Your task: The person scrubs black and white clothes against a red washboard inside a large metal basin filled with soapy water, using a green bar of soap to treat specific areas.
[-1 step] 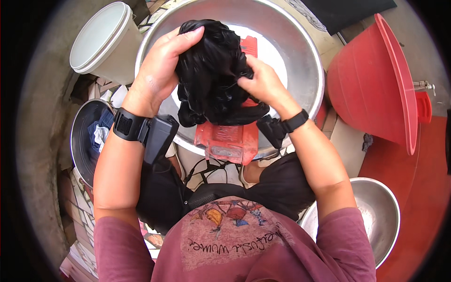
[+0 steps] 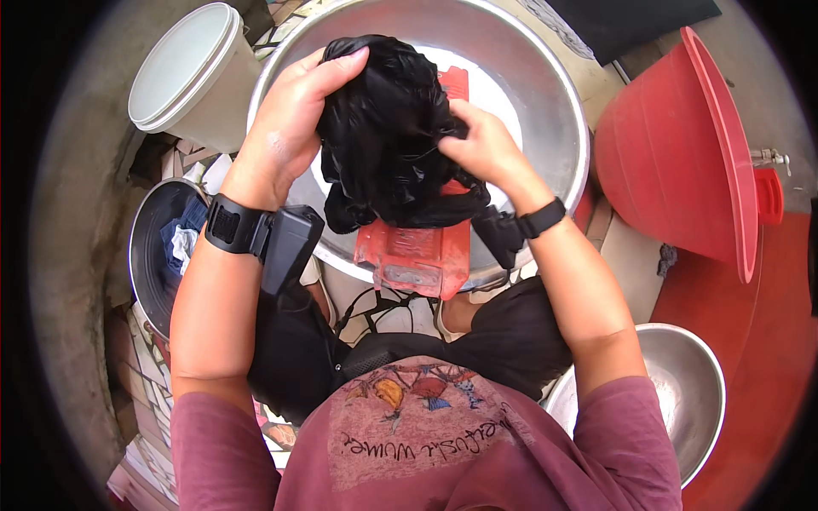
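Between my two hands is a bunched, wet-looking black garment [image 2: 383,128], held up over a wide metal basin [image 2: 558,111]. My left hand [image 2: 294,111] grips its upper left side, the thumb lying across the top. On the right edge, my right hand [image 2: 481,145] pinches a fold of the cloth between thumb and fingers. Beneath the garment a red plastic washboard [image 2: 417,255] leans in the basin, its lower end over the near rim. The cloth covers most of the board, and its exact kind cannot be made out.
A lidded white bucket [image 2: 183,72] stands at the far left. Below it, a dark basin [image 2: 149,289] holds blue and white cloth. To the right, a large red tub [image 2: 665,145] is tipped on its side near a tap [image 2: 771,157]. Another metal basin [image 2: 703,400] sits near right.
My right hand has shifted slightly to the right, drawing its fold of the black garment along. The left hand keeps its place.
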Demonstrator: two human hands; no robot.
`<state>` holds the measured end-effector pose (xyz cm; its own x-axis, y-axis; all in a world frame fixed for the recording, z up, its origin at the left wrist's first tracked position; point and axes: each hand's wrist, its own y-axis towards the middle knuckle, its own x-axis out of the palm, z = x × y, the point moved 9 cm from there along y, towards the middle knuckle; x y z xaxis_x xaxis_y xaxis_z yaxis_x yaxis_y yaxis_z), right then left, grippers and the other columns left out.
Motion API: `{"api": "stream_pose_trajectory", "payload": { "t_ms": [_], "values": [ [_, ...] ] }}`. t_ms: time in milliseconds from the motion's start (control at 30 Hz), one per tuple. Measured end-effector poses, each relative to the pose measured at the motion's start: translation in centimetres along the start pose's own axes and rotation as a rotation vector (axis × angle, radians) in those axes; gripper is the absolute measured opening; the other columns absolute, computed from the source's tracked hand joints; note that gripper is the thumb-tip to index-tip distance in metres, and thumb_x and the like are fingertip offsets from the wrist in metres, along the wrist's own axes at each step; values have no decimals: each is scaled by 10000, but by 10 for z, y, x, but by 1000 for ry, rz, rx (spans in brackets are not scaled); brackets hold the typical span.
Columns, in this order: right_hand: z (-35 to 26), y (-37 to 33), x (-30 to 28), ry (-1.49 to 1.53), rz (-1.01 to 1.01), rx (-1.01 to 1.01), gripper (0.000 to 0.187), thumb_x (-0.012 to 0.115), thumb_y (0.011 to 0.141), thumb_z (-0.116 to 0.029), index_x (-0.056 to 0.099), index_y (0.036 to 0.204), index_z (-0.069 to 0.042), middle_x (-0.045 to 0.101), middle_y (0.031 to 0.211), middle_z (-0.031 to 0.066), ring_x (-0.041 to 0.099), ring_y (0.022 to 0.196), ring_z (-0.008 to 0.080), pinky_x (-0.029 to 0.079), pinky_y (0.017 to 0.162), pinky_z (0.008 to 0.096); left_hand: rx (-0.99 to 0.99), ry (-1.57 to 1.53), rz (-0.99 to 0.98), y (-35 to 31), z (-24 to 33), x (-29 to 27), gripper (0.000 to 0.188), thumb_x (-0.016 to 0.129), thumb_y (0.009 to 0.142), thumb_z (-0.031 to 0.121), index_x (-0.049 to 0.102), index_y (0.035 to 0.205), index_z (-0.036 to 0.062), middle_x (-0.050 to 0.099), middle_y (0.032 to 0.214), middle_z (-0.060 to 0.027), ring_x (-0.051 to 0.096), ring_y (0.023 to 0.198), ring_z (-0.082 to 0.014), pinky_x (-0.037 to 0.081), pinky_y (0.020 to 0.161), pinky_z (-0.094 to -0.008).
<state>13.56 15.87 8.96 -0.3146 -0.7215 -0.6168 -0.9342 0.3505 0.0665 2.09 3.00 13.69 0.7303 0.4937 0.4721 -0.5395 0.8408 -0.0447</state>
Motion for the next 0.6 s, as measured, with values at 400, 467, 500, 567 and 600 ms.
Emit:
{"api": "stream_pose_trajectory", "payload": {
  "t_ms": [400,467,500,567,600],
  "values": [
    [-8,0,-58,604,149,52,295,587,785,-27,604,1079,-43,605,903,-20,536,821,65,420,736,200,527,1518,413,3,41,-30,326,642,754,155,527,1051,83,541,1059,-165,575,897,-314,461,818,-373],
    [-5,-4,-79,493,378,54,285,577,802,-23,592,1086,-32,605,894,-6,537,810,73,422,735,204,759,1399,397,0,49,-15,269,625,754,152,540,983,41,572,921,-193,565,852,-349,459,775,-394],
    [-2,-6,-76,607,365,106,262,563,834,-55,581,1094,-27,615,934,18,552,850,98,436,761,239,758,1398,400,-1,50,-15,269,625,754,152,540,983,41,572,921,-193,565,852,-349,459,775,-394],
    [-5,-3,-67,804,321,59,259,554,848,-72,574,1102,-25,615,965,29,553,880,110,436,780,256,718,1400,345,2,51,-15,227,612,764,159,558,937,23,583,867,-183,570,832,-344,455,743,-398],
    [-8,-1,-62,1000,275,11,258,545,861,-89,568,1110,-24,615,996,39,554,910,123,437,800,274,716,1396,346,3,51,-14,227,612,764,159,558,937,23,583,867,-183,570,832,-344,455,743,-398]
  ]
}}
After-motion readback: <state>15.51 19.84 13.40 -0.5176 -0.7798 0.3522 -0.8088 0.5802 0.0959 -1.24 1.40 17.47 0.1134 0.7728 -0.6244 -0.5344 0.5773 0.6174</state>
